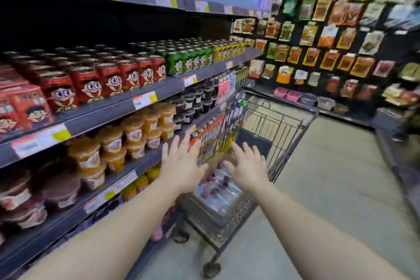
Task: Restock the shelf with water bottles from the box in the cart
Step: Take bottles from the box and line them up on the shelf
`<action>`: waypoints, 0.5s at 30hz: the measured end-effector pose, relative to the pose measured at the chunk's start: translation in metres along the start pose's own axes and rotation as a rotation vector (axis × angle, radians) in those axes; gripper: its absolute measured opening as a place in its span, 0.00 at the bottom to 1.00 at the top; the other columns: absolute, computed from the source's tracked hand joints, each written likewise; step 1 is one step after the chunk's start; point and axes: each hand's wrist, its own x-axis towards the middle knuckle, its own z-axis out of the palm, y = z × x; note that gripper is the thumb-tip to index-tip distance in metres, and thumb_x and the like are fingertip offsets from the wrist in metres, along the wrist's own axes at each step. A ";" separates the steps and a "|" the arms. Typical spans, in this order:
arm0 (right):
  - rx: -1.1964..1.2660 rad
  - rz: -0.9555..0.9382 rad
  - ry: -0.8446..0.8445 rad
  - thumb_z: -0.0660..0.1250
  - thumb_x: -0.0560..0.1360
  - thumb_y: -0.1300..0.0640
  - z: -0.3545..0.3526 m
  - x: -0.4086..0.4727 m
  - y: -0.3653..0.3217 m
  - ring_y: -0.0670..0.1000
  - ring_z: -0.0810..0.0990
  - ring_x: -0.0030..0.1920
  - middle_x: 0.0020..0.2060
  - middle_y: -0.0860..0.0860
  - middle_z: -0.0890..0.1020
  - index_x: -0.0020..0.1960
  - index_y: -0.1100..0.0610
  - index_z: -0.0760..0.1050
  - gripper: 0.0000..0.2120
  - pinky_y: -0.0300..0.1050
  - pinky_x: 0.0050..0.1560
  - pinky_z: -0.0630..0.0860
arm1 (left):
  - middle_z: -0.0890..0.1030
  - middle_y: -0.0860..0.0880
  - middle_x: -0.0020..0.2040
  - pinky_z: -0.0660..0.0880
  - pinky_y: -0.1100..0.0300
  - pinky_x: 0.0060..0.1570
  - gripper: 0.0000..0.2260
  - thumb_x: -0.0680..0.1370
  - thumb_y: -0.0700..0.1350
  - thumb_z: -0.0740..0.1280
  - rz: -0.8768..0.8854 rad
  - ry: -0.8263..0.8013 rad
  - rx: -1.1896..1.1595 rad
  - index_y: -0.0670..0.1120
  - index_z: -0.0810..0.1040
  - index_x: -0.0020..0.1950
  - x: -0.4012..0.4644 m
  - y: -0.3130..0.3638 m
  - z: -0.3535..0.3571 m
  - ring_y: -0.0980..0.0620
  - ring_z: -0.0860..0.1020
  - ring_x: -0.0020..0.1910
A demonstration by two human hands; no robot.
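You are reaching both arms toward the brown cardboard box (pixel 223 161) of clear plastic water bottles (pixel 221 185) in the grey wire cart (pixel 293 141) at twelve o'clock; left hand (pixel 181 161) and right hand (pixel 246 166) are spreading their fingers, each grip holding nothing, ready to take bottles.

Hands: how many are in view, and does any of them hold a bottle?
2. The left hand and the right hand reach side by side over the cart, fingers spread, holding nothing.
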 end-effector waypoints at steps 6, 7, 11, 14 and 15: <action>-0.038 0.113 -0.103 0.57 0.78 0.38 0.041 0.103 0.060 0.60 0.55 0.77 0.78 0.53 0.58 0.78 0.46 0.53 0.32 0.59 0.75 0.56 | 0.50 0.47 0.81 0.45 0.40 0.76 0.32 0.78 0.62 0.57 -0.026 -0.033 0.014 0.54 0.53 0.79 0.102 -0.013 0.047 0.41 0.48 0.79; -0.036 0.119 -0.135 0.57 0.78 0.37 0.051 0.117 0.067 0.60 0.55 0.77 0.77 0.54 0.59 0.78 0.46 0.53 0.32 0.59 0.75 0.56 | 0.51 0.46 0.81 0.46 0.40 0.76 0.32 0.78 0.62 0.57 -0.043 -0.051 0.016 0.54 0.52 0.79 0.115 -0.014 0.058 0.41 0.49 0.79; -0.059 0.076 -0.232 0.59 0.77 0.37 0.095 0.185 0.091 0.61 0.60 0.74 0.75 0.55 0.65 0.77 0.46 0.56 0.32 0.60 0.73 0.60 | 0.49 0.48 0.81 0.46 0.41 0.76 0.33 0.79 0.62 0.58 -0.147 -0.123 0.019 0.54 0.50 0.79 0.165 -0.022 0.102 0.42 0.48 0.79; -0.062 -0.001 -0.373 0.59 0.77 0.39 0.137 0.234 0.106 0.60 0.62 0.74 0.74 0.55 0.65 0.77 0.47 0.55 0.32 0.58 0.72 0.61 | 0.50 0.49 0.81 0.45 0.43 0.76 0.32 0.79 0.61 0.58 -0.254 -0.168 -0.006 0.55 0.49 0.79 0.199 -0.028 0.139 0.43 0.48 0.79; -0.065 -0.037 -0.430 0.59 0.78 0.40 0.151 0.247 0.110 0.60 0.62 0.73 0.73 0.55 0.66 0.77 0.48 0.55 0.32 0.57 0.71 0.62 | 0.50 0.49 0.81 0.45 0.44 0.76 0.33 0.79 0.61 0.58 -0.304 -0.186 -0.032 0.56 0.48 0.80 0.206 -0.029 0.152 0.43 0.48 0.80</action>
